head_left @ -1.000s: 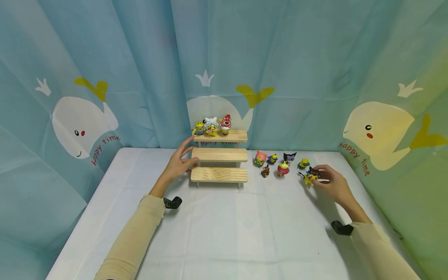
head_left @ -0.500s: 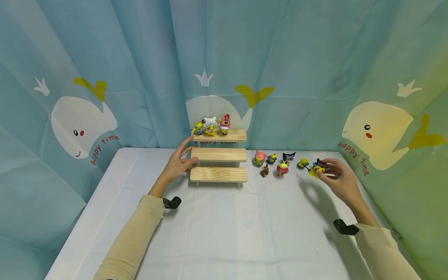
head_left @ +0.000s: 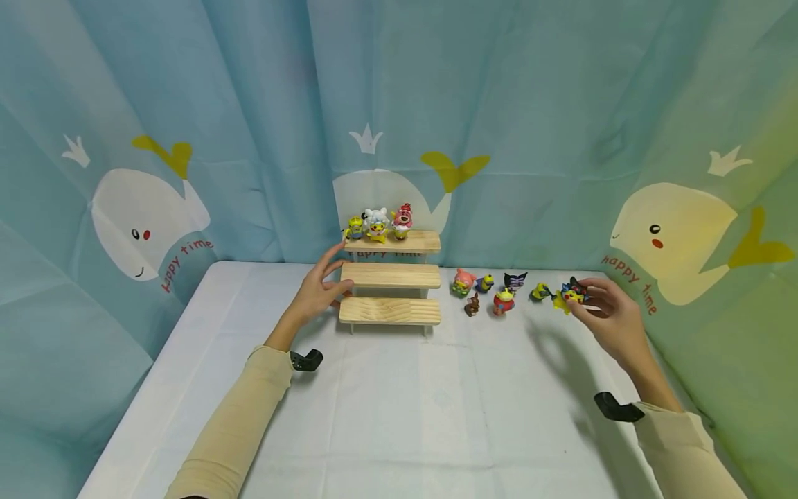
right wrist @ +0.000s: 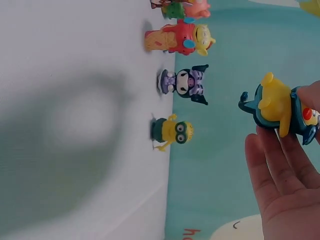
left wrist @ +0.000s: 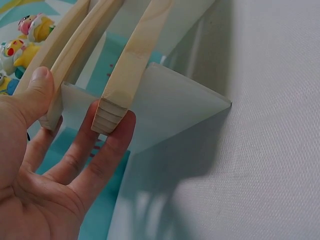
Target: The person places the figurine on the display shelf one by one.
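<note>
In the head view my left hand (head_left: 316, 294) grips the left side of a three-tier wooden display shelf (head_left: 390, 276). In the left wrist view its thumb and fingers meet the ends of the wooden boards (left wrist: 112, 100). Farther right, my right hand (head_left: 614, 319) pinches a yellow toy figurine (head_left: 569, 296) in a dark blue costume, held above the table. In the right wrist view that figurine (right wrist: 275, 105) lies between thumb and fingers, its dark curled tail showing. Three figurines stand on the top board: a green-and-blue one (head_left: 354, 227), a white-hooded one (head_left: 377, 226) and a pink bear (head_left: 402, 222).
Several figurines stand on the white table (head_left: 399, 416) right of the shelf: a pink one (head_left: 463, 283), a blue-yellow one (head_left: 485, 283), a brown one (head_left: 472, 305), a red alien (head_left: 503, 302), a black-eared one (head_left: 515, 281) and a goggled minion (right wrist: 172, 131). A blue curtain (head_left: 536, 104) hangs behind.
My right hand has carried the yellow figurine to the right and slightly away from me, then slowed. My left hand has stayed at the shelf.
</note>
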`<action>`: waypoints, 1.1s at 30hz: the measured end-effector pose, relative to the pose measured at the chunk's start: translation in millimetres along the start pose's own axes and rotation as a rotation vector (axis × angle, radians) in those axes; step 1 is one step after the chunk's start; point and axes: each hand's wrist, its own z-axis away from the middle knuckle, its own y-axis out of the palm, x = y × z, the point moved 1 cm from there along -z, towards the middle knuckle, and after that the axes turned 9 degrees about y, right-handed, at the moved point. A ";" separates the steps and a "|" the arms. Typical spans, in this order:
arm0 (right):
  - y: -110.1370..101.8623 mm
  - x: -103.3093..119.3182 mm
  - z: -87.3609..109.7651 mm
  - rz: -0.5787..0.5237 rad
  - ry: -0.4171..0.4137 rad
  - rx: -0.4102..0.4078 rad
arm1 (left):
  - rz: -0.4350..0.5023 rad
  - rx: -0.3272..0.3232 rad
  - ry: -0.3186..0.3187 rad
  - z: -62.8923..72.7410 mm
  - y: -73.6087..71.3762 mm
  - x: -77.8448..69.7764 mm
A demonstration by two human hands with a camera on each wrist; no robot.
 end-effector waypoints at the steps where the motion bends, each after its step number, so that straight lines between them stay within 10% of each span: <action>1: -0.3 -2.5 -0.9 -0.007 -0.005 0.001 | 0.005 0.003 -0.001 -0.2 -0.1 0.2; 10: 4.5 6.6 -4.4 0.038 -0.017 0.007 | 0.002 0.018 -0.013 3.8 4.0 -25.4; 33: 46.2 72.8 -40.6 0.046 -0.129 0.106 | 0.018 0.019 -0.010 4.1 2.5 -23.9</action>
